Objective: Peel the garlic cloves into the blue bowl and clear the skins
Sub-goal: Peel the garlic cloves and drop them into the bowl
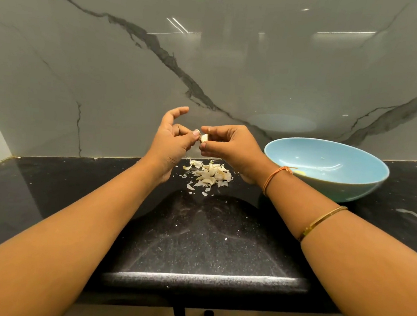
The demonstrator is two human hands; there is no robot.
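Note:
A pale garlic clove (204, 138) is held in the air between both hands, above the counter. My right hand (230, 148) pinches it between thumb and forefinger. My left hand (172, 140) pinches its left end with thumb and a fingertip, the forefinger raised. Directly below lies a heap of garlic cloves and skins (210, 175) on the black counter. The blue bowl (330, 177) stands to the right, tilted toward me, with one peeled clove (300, 172) showing just behind my right wrist.
The black speckled counter (208, 237) ends in a rounded front edge near me. A glossy grey marble wall (210, 58) rises right behind the heap and bowl. A few skin flakes lie in front of the heap.

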